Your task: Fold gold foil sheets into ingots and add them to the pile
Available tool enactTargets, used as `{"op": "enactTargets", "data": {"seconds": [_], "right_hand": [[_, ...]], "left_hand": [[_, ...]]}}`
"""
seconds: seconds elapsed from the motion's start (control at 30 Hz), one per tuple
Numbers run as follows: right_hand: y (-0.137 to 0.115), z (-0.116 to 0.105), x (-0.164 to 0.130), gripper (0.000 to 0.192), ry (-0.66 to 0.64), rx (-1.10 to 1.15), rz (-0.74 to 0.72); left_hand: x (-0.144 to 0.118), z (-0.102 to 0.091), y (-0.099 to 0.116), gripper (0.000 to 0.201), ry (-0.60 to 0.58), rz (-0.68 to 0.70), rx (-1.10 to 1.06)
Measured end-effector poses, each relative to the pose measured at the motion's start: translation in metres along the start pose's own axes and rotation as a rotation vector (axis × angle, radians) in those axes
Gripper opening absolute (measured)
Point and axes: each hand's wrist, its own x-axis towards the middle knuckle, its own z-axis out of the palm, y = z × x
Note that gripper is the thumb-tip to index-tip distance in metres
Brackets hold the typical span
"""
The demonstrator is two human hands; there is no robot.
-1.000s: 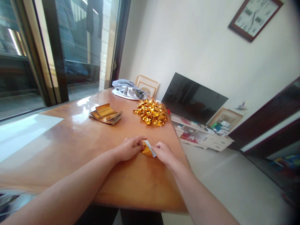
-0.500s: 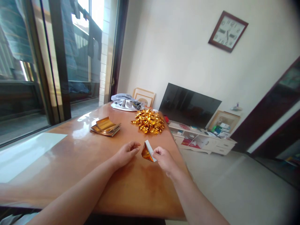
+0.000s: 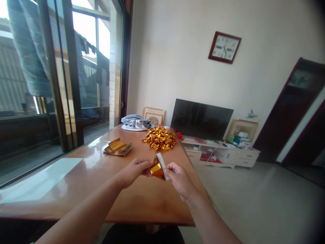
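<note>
A small folded piece of gold foil paper (image 3: 157,168) with a white underside is held above the wooden table (image 3: 76,176). My left hand (image 3: 133,171) pinches its left side and my right hand (image 3: 179,176) pinches its right edge. Farther along the table lies a heap of folded gold foil pieces (image 3: 159,138). To the left of that heap sits a stack of flat gold foil sheets (image 3: 117,147).
A grey cloth bundle (image 3: 135,122) lies at the table's far end. A glass sliding door (image 3: 38,84) runs along the left. Beyond the table are a television (image 3: 200,118), a low white cabinet (image 3: 223,154) and a wall clock (image 3: 224,47).
The folded gold piece was lifted off the table. My left hand let go of it briefly, then took hold again. The view tilted upward.
</note>
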Motion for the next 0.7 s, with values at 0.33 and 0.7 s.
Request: {"op": "enactTargets", "data": {"seconds": [0.33,0.7], "right_hand": [[-0.037,0.019,-0.055,0.026,-0.197,0.154,-0.051],[-0.057,0.039,-0.091,0.023,-0.236,0.138,-0.100]], "left_hand": [[-0.085,0.043,0.013,0.037,0.217,0.122,0.238],[-0.147,0.078,0.025,0.032,0.227,0.168,0.316]]}}
